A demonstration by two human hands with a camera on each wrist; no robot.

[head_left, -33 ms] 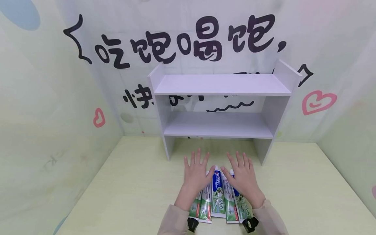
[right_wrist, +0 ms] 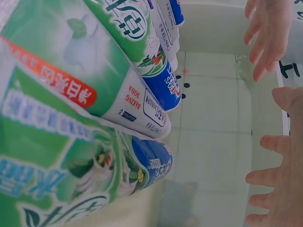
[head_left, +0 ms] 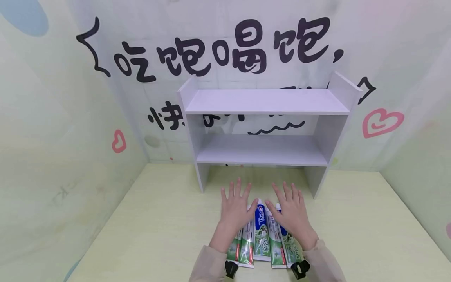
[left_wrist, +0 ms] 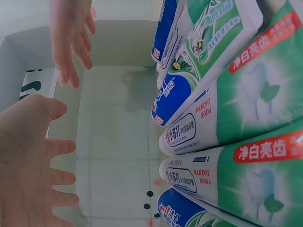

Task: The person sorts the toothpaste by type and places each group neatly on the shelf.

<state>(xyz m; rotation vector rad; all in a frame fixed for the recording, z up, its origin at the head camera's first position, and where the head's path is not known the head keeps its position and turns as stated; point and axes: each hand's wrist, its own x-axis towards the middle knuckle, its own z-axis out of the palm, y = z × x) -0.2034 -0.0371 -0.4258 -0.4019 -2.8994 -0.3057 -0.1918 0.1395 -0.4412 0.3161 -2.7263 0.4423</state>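
Several toothpaste tubes lie side by side on the table below the hands, caps toward the shelf. The middle tube (head_left: 261, 239) is blue and green; on either side of it lie silver-and-green baking soda tubes (head_left: 276, 241), with more tubes at the ends. My left hand (head_left: 235, 209) is spread over the left side of the row, thumb beside the middle tube's cap end. On the right, my right hand (head_left: 291, 213) has its fingers fanned out, partly covering the rightmost blue-and-green tube (right_wrist: 80, 161). Both hands hold nothing; in the left wrist view the baking soda tube (left_wrist: 265, 90) stands out large.
A white two-tier shelf (head_left: 260, 152) stands on the pale table (head_left: 148, 227) just beyond the fingertips. Behind it hangs a printed backdrop (head_left: 225, 23) with black lettering and hearts. Dark wrist straps (head_left: 231, 269) sit near both sleeves.
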